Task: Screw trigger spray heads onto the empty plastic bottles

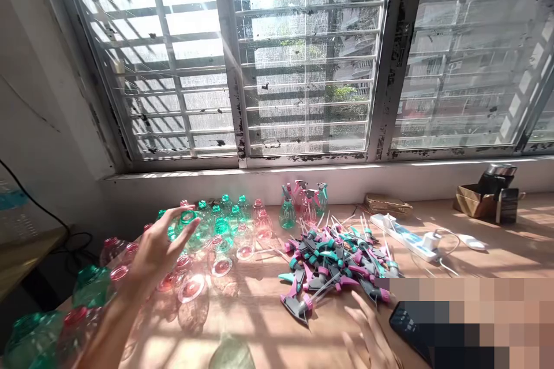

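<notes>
My left hand reaches over the bottles at the left, with thumb and fingers closed around the neck of a green plastic bottle. Around it stand several clear green bottles and pink bottles without caps. My right hand is low on the right, slightly blurred, fingers spread and holding nothing. Just beyond it lies a heap of trigger spray heads in grey, pink and teal, with thin tubes. A pale, see-through bottle is cut off by the bottom edge.
Several bottles fitted with spray heads stand by the wall. On the right are a power strip with plugs, a white charger, a cardboard box and a dark phone. A pixelated patch covers the lower right corner.
</notes>
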